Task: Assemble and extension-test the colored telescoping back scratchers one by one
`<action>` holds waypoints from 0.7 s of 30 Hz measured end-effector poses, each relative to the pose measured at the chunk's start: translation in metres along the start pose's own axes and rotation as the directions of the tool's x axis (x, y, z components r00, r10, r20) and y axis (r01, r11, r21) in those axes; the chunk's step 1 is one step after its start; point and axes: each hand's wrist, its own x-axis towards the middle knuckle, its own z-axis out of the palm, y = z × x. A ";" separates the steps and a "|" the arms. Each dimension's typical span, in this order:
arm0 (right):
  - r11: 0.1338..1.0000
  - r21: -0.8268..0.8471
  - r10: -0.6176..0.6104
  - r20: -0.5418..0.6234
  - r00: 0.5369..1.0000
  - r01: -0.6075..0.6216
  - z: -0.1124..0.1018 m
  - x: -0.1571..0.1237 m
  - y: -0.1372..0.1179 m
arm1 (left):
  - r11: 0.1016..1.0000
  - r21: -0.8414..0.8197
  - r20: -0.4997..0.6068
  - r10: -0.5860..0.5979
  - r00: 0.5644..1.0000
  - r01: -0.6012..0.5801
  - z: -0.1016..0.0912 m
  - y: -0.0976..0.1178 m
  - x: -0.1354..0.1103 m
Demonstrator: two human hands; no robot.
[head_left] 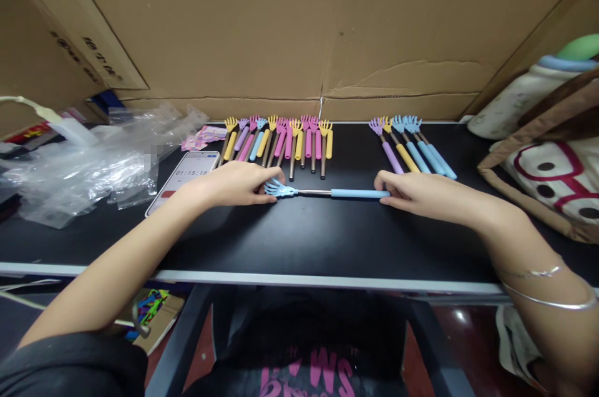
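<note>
The left hand (246, 183) pinches the blue scratcher (344, 193) by its claw (283, 190); the right hand (409, 190) grips its handle end (380, 194); four other scratchers (418, 158) lie towards two o'clock.

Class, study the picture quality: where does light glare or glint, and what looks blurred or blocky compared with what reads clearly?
Head view: a soft pale sheen on the black table, in front of the blue scratcher; head view: bright glints on the crumpled plastic bags, with a small blocky grey patch over them; head view: the phone shows legible digits.
</note>
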 end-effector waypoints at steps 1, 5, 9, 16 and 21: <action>1.000 0.001 -0.001 -0.001 1.000 0.001 0.000 0.000 0.000 | 1.000 0.001 -0.001 0.002 1.000 -0.002 0.000 0.000 0.000; 1.000 0.011 -0.004 -0.008 1.000 0.004 0.000 0.000 0.000 | 1.000 0.004 -0.007 0.009 1.000 -0.009 0.001 -0.002 0.000; 1.000 0.014 -0.005 -0.007 1.000 0.005 -0.001 0.000 -0.001 | 1.000 0.008 -0.006 0.016 1.000 -0.016 0.001 -0.002 0.001; 1.000 -0.013 0.002 -0.001 1.000 -0.002 -0.001 -0.001 -0.002 | 1.000 0.023 -0.008 0.009 1.000 -0.009 0.000 -0.001 0.001; 1.000 0.006 0.000 -0.012 1.000 0.001 -0.002 -0.001 -0.003 | 1.000 0.024 -0.026 0.009 1.000 -0.009 0.000 0.000 0.000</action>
